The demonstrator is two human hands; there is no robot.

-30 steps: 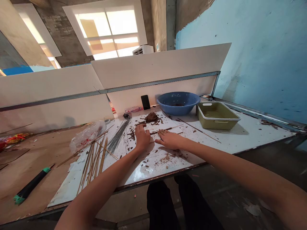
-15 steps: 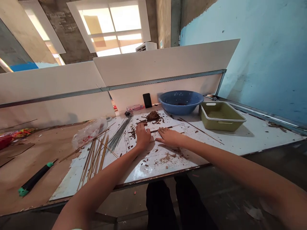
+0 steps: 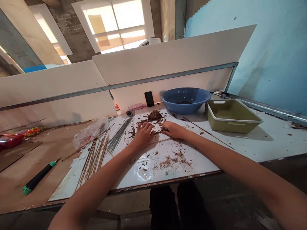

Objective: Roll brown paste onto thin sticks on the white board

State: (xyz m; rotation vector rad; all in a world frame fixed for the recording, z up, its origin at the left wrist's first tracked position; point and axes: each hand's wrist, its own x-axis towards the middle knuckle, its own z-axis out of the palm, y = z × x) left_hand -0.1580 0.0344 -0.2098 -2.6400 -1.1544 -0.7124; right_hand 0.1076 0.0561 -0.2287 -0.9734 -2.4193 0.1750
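A thin stick coated with brown paste (image 3: 157,132) lies across the white board, its middle showing between my hands. My left hand (image 3: 144,133) bends its fingers over the left part of the stick. At the right part, my right hand (image 3: 174,130) has its fingers curled in around it; the fingertips are partly hidden. Just beyond my hands sits a lump of dark brown paste (image 3: 154,115), with crumbs scattered about it. Another thin bare stick (image 3: 165,139) lies just on the near side of my hands.
Bamboo sticks (image 3: 96,156) and thin grey wires (image 3: 120,134) lie at left, near a clear plastic bag (image 3: 90,132). A green-and-black screwdriver (image 3: 39,177) is farther left. Behind stand a phone (image 3: 149,99), a blue basin (image 3: 185,107) and a green tub (image 3: 233,126). Brown powder (image 3: 175,160) dusts the board.
My right hand has gone from lying flat to curled fingers, lifting slightly away from the board's front edge. The left fingers have spread a little over the stick. The view has shifted slightly.
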